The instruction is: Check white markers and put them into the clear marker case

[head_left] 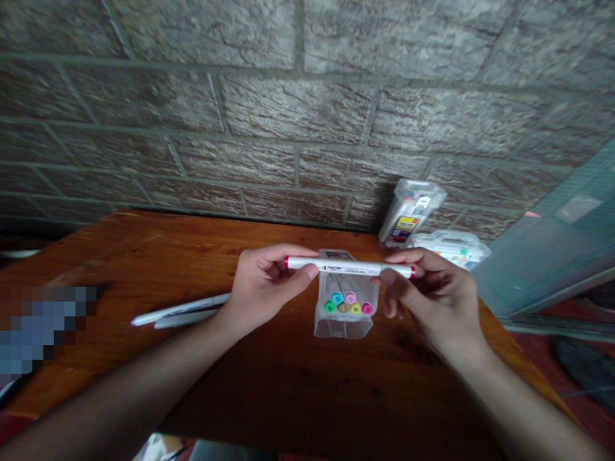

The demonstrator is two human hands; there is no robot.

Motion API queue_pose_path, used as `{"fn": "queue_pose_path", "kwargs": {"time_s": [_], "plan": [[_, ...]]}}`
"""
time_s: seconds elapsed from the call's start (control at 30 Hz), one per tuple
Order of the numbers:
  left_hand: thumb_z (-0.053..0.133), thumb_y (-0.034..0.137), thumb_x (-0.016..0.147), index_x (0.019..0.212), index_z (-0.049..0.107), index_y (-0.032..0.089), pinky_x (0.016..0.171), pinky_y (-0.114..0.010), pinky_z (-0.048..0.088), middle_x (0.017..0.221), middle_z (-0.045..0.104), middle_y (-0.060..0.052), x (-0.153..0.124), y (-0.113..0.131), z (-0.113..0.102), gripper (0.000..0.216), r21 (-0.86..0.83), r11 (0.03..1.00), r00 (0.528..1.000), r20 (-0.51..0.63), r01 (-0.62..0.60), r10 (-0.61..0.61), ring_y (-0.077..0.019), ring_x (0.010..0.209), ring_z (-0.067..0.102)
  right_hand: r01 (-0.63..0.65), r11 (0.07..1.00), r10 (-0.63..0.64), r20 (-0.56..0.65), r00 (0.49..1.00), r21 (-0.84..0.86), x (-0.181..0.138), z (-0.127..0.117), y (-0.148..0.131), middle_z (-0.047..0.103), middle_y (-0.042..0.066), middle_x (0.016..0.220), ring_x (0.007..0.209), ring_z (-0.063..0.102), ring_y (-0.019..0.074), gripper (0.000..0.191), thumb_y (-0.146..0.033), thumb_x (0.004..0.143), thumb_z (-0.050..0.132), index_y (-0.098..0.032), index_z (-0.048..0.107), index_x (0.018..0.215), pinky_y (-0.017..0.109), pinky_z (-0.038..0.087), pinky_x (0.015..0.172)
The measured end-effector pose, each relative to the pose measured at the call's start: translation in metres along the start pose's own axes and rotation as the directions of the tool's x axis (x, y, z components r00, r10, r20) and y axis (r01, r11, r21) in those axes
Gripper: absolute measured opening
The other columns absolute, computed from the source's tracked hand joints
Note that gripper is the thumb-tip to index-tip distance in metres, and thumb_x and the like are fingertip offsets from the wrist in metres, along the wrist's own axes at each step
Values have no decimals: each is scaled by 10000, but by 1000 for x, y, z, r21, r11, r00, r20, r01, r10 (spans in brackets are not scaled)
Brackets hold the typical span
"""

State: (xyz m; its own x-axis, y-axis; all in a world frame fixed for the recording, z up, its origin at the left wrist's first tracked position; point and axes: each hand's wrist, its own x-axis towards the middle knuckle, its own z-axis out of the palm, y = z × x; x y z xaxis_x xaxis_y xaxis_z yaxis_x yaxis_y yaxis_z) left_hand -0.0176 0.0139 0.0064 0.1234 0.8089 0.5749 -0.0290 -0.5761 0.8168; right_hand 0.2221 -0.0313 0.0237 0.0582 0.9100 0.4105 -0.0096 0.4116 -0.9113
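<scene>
A white marker (349, 266) with red ends is held level between both hands above a wooden table (192, 250). My left hand (263, 285) pinches its left end and my right hand (427, 291) pinches its right end. Just below the marker lies an open clear plastic case (344, 323) holding several markers with green, blue, pink and yellow caps.
Two white pens (180, 312) lie on the table left of my left hand. A clear marker case (408, 214) leans on the stone wall at the back right, and another (451, 248) lies beside it. A glass panel (552, 250) stands at the right.
</scene>
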Motion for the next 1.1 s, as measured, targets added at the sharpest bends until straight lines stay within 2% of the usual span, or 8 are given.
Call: {"fn": "queue_pose_path", "kwargs": {"time_s": [0.17, 0.33, 0.5, 0.7, 1.1], "plan": [[861, 162, 807, 919, 864, 174, 601, -192, 584, 809, 848, -62, 0, 1, 0, 113, 8, 999, 999, 1, -36, 36, -139, 646, 750, 17, 1000, -17, 4, 1000, 1, 0, 0, 0, 767, 7, 608, 369, 640, 106, 166, -217, 853, 872, -183, 748, 957, 154, 479, 356], [856, 141, 801, 915, 859, 163, 605, -179, 588, 821, 852, -65, -1, 0, 0, 116, 39, 998, 999, 8, -42, 42, -141, 659, 766, 24, 1000, -25, -26, 999, -12, 1, 1, 2, 732, -20, 559, 360, 631, 102, 252, -158, 755, 937, -183, 748, 919, 149, 496, 372], [860, 144, 798, 914, 861, 161, 587, -172, 578, 820, 852, -66, -1, 0, 0, 116, 42, 998, 999, 11, -41, 40, -137, 648, 763, 15, 1000, -15, -7, 1000, -13, 0, 0, 3, 720, -18, 553, 370, 636, 101, 179, -210, 823, 905, -187, 755, 920, 146, 494, 377], [857, 148, 798, 912, 862, 155, 587, -180, 581, 821, 853, -72, -1, 0, 0, 114, 50, 998, 999, 18, -35, 34, -141, 651, 763, 20, 1000, -20, 4, 1000, 9, 1, -1, 3, 718, -25, 545, 356, 630, 105, 196, -198, 807, 911, -200, 747, 915, 143, 469, 357], [854, 154, 803, 909, 861, 152, 594, -190, 583, 821, 853, -75, -1, 1, -1, 106, 69, 997, 999, 23, -33, 31, -148, 653, 762, 32, 999, -32, 10, 999, 6, 0, -2, 4, 750, 9, 568, 362, 628, 106, 120, -246, 892, 845, -194, 752, 947, 147, 463, 354]]}}
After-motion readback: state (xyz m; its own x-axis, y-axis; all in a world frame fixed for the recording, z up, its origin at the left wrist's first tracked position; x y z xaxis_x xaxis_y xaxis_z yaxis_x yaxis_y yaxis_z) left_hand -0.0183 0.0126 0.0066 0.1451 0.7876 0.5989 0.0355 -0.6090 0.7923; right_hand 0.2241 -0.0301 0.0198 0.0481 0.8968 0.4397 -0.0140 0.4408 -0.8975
